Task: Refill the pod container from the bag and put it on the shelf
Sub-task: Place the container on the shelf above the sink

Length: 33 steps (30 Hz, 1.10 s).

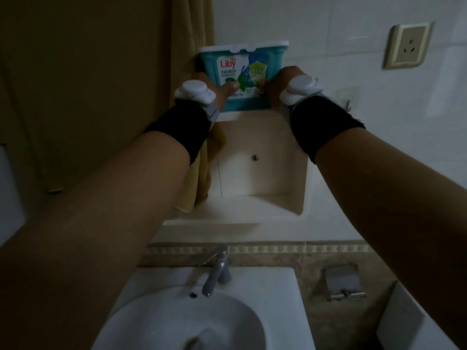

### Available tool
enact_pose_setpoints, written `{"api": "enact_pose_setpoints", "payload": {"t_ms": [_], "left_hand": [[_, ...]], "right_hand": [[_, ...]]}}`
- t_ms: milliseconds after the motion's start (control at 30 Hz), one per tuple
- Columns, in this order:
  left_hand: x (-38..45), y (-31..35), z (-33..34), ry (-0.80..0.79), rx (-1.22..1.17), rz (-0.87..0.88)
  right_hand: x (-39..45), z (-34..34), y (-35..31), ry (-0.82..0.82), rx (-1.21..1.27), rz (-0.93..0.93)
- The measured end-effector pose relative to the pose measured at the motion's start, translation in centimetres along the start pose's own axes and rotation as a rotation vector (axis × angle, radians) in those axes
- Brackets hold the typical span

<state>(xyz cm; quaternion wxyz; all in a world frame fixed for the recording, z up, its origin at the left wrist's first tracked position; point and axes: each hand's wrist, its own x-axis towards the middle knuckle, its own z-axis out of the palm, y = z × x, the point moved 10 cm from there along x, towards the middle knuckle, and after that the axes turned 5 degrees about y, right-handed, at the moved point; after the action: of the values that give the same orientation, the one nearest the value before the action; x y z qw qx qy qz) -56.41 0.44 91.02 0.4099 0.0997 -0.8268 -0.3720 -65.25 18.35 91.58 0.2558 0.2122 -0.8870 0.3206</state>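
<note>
Teal plastic pod container (pixel 242 72), white-lidded, gripped by both hands (pixel 280 87).

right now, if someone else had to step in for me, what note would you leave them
Left hand: gripping the left side of the teal plastic Liby pod container, thumb on its front.
Right hand: gripping its right side.
Container: white lid on, upright, at the top of the cream wall cabinet above the white sink; whether its base is fully resting there is unclear.
Bag: not in view.
Done: apparently the refill, lid on.
Left: seat the container, let go.
</note>
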Motion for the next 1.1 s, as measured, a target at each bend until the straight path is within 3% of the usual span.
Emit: {"api": "enact_pose_setpoints", "payload": {"t_ms": [100,200,300,367,433,600,700,767,867,1000,1100], "left_hand": [[-1.3,-0.7,-0.5,0.043,0.028,0.016],[-5.0,-2.5,-0.9,0.048,-0.137,0.008],[-11.1,-5.5,-0.7,0.009,-0.220,0.078],[-15.7,-9.1,0.2,-0.072,-0.184,0.071],[-20.6,-14.5,1.8,-0.199,-0.088,-0.037],[-35.7,-30.6,5.5,-0.619,0.181,-0.414],[-45.0,-38.1,5.1,-0.814,0.220,-0.611],[-50.1,-42.8,3.4,-0.852,0.144,-0.805],[-53.2,-46.5,0.6,-0.831,0.155,-0.919],[-53.0,-49.8,-2.0,-0.748,0.182,-1.005],[-52.3,-51.4,-2.6,-0.739,0.176,-1.019]], "right_hand": [[-3.1,-0.6,0.1,0.154,0.109,0.030],[-9.3,-1.1,-0.7,0.333,0.333,-0.050],[-16.4,1.6,-1.3,0.357,0.550,-0.158],[-20.7,7.3,-0.9,0.150,0.625,-0.096],[-25.3,14.5,1.0,-0.113,0.655,0.079],[-40.1,30.6,6.8,-0.639,0.442,0.425],[-49.3,37.1,8.4,-0.922,0.282,0.432],[-53.7,40.1,9.0,-1.032,0.115,0.325],[-56.3,42.2,10.9,-1.128,-0.109,0.237],[-59.9,46.3,12.4,-1.474,-0.327,0.286],[-61.7,47.5,12.1,-1.514,-0.364,0.357]]}}
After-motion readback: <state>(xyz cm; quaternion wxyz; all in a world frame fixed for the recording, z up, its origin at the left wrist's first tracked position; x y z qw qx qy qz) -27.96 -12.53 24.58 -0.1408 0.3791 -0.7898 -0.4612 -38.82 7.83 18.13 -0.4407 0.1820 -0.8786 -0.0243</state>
